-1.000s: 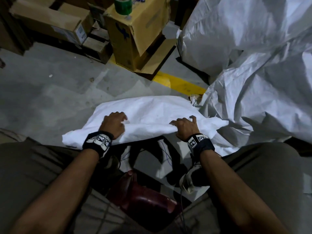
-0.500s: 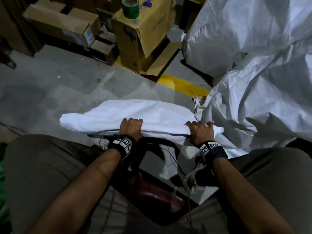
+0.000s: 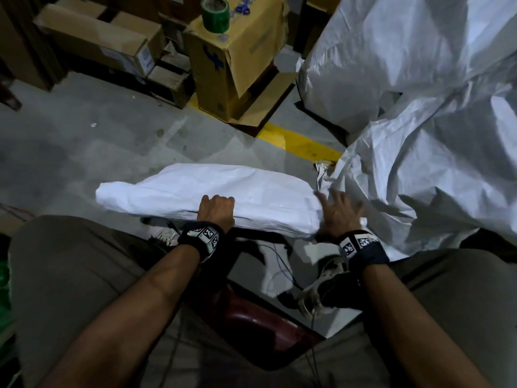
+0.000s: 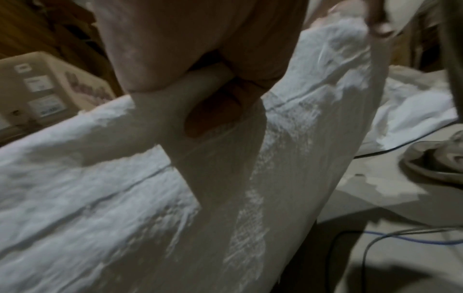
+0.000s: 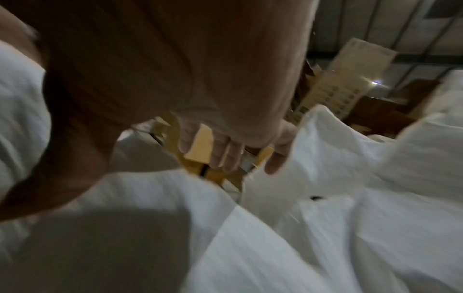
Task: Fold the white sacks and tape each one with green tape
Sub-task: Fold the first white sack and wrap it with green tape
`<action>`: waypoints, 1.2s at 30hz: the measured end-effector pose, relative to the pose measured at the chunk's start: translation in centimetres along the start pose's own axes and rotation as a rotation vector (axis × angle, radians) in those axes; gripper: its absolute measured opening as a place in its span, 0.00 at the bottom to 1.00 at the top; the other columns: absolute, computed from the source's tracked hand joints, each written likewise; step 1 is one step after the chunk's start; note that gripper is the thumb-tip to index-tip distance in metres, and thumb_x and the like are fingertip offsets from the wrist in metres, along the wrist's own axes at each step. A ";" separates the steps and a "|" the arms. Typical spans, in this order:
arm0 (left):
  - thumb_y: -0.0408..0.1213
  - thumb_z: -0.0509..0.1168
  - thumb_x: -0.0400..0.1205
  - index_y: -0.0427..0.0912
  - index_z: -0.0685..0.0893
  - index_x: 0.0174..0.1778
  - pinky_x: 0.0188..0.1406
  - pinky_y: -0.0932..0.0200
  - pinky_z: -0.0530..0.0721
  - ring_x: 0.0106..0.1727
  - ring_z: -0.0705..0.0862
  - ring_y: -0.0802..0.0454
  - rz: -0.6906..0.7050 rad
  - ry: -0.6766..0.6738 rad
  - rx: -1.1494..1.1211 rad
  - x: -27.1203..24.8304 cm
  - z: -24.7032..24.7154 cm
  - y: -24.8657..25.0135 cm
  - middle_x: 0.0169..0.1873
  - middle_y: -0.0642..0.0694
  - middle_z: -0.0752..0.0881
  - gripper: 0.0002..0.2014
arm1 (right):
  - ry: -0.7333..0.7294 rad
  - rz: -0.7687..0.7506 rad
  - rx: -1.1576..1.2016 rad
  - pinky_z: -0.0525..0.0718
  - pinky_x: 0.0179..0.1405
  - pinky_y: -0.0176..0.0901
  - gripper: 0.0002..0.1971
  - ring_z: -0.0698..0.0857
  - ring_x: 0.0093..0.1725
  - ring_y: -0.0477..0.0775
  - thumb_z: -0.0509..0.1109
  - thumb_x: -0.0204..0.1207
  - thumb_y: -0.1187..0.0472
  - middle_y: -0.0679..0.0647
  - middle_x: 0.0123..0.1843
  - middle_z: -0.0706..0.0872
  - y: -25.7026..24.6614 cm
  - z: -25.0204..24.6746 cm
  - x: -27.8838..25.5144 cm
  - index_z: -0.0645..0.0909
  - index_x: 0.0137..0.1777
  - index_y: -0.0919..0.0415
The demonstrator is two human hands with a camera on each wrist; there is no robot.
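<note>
A folded white sack [image 3: 212, 191] hangs as a long bundle above the grey floor in front of my knees. My left hand [image 3: 216, 210] grips its near edge at the middle, fingers curled over the fabric; the left wrist view shows the thumb [image 4: 213, 117] pinching the sack [image 4: 100, 208]. My right hand [image 3: 340, 210] is at the bundle's right end with fingers spread and blurred, holding nothing; in the right wrist view its straight fingers [image 5: 226, 156] hover over white fabric [image 5: 275, 237]. A green tape roll [image 3: 215, 14] stands on a cardboard box [image 3: 237, 60] at the back.
A large heap of loose white sacks [image 3: 419, 121] fills the right side. Cardboard boxes [image 3: 106, 43] line the back left. A yellow floor line [image 3: 296, 141] runs behind the bundle. My shoe [image 3: 321, 284], thin cables [image 3: 282, 264] and a dark red stool [image 3: 251, 317] lie below.
The sack was rolled tighter and lifted toward me. My right hand let go of the right end and its fingers spread. The left hand kept its grip.
</note>
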State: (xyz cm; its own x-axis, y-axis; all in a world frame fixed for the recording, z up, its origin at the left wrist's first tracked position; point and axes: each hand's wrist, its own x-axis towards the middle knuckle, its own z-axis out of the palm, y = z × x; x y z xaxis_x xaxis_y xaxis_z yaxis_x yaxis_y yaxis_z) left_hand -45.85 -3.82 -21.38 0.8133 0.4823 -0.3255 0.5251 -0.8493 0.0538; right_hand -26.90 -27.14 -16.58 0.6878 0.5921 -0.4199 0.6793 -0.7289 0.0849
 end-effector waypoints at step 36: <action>0.53 0.69 0.79 0.48 0.76 0.76 0.67 0.49 0.77 0.71 0.80 0.40 0.041 -0.403 -0.189 2.8 -0.6 -2.0 0.72 0.42 0.80 0.29 | 0.362 -0.464 -0.004 0.73 0.63 0.68 0.30 0.80 0.62 0.61 0.69 0.72 0.36 0.52 0.67 0.81 -10.7 7.2 1.6 0.78 0.72 0.49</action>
State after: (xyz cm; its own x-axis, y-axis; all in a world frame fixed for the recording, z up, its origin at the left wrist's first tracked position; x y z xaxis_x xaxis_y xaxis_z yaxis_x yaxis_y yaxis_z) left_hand -44.49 -0.60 -21.82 0.6918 0.2949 -0.6591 0.5611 -0.7941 0.2337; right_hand -34.89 -20.84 -24.64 0.3612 0.9291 -0.0788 0.9307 -0.3644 -0.0302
